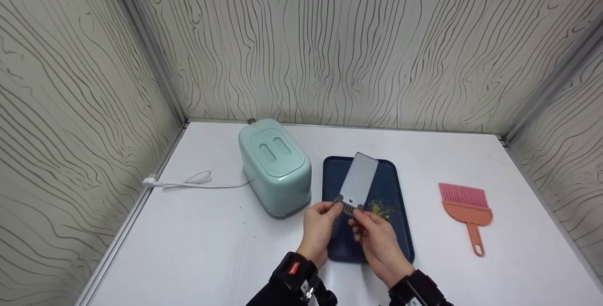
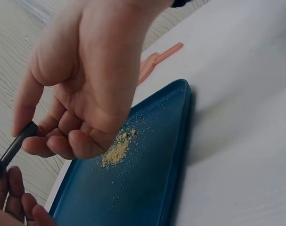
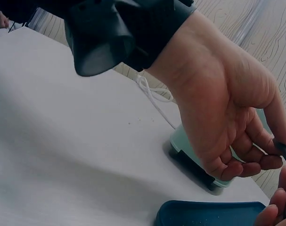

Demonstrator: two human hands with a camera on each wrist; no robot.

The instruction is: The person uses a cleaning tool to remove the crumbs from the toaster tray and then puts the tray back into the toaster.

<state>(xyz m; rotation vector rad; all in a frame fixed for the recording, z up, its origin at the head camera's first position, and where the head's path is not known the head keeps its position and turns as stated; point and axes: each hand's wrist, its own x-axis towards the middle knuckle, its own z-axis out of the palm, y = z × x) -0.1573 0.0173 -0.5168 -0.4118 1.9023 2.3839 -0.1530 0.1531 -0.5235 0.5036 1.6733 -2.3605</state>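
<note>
Above the dark blue tray [image 1: 346, 252], a flat silver-grey crumb tray [image 1: 360, 176] slants away from me, its dark slotted handle end nearest. My left hand [image 1: 319, 231] pinches the left end of that handle, and my right hand [image 1: 380, 245] pinches the right end. In the left wrist view, the dark handle strip [image 2: 12, 153] shows between both hands' fingers. Yellowish crumbs [image 1: 379, 209] lie in a small heap on the blue tray, beside the right hand, with finer bits scattered around. The crumb tray's upper face looks bare in the head view.
A mint-green toaster [image 1: 278, 174] stands left of the blue tray. Its white cord [image 1: 202, 186] runs left to a plug at the table edge. An orange brush with pink bristles [image 1: 466, 212] lies at the right. Tiny specks dot the white table [image 1: 202, 249].
</note>
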